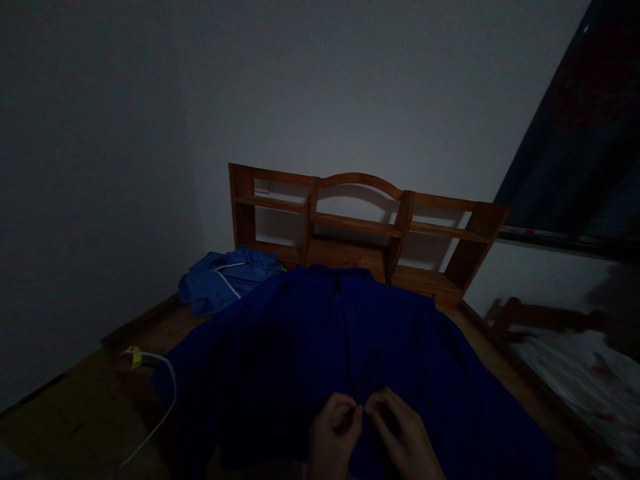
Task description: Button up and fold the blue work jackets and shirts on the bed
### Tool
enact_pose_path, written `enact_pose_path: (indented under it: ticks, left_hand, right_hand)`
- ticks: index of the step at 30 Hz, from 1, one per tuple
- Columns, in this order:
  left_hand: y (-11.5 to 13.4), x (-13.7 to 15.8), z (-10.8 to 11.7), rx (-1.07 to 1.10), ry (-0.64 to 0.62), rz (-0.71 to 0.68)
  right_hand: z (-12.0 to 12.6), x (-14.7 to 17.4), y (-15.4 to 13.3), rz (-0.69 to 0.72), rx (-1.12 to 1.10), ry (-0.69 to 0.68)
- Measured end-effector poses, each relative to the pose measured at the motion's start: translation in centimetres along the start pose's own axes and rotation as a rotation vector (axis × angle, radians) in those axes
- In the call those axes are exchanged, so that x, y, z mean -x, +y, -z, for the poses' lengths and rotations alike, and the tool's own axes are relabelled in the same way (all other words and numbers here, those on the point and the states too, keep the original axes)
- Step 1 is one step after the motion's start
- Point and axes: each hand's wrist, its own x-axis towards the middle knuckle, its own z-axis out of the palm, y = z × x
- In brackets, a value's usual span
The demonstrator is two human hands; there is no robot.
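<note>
Garment [300, 347], dark blue, collared, long-sleeved, lies spread in front of the wooden shelf unit [357, 223], collar end toward it. It's on a wooden platform [173, 327]; can't tell if bed or desk. Left hand [331, 433] and right hand [400, 430] are at the front opening, on the side away from the shelf unit. Fingers on both: thumb and forefinger in near-closed pinches, tips almost meeting, apparently on the front edges. Any fastener there is too dark to see.

Handling, my guess: light, floppy, no real breakage risk, may slide on wood. Grip the front edges; shoulder seams for shifting the lot.

Edges: sleeves fan out past both ends of the shelf unit, near the platform's sides. Lighter blue cloth [225, 277] sits before its left end, white cable [175, 383] nearer me on that side; snag risk. Wood shows before its right end, so I'd favour that side for room.
</note>
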Motion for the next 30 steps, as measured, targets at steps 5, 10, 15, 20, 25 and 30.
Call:
enact_pose_path:
  ticks: [5,10,15,20,25,30]
  left_hand:
    - [0.5,0.4,0.1,0.048,-0.014,0.018]
    - [0.4,0.6,0.2,0.093,-0.001,0.046]
    - [0.2,0.3,0.4,0.165,0.020,0.086]
    - [-0.9,0.0,0.3,0.206,0.032,0.092]
    - [-1.2,0.1,0.0,0.117,0.040,0.045]
    - [-1.2,0.1,-0.5,0.054,0.048,0.009]
  right_hand:
    - [0.0,0.3,0.6,0.065,0.049,0.020]
    - [-0.3,0.2,0.9,0.048,0.060,-0.047]
    - [-0.6,0.3,0.5,0.016,0.089,-0.023]
    - [-0.9,0.5,0.3,0.017,0.062,0.027]
    - [-1.1,0.4,-0.1,-0.083,-0.039,0.068]
    - [-0.8,0.3,-0.6,-0.252,-0.159,0.085]
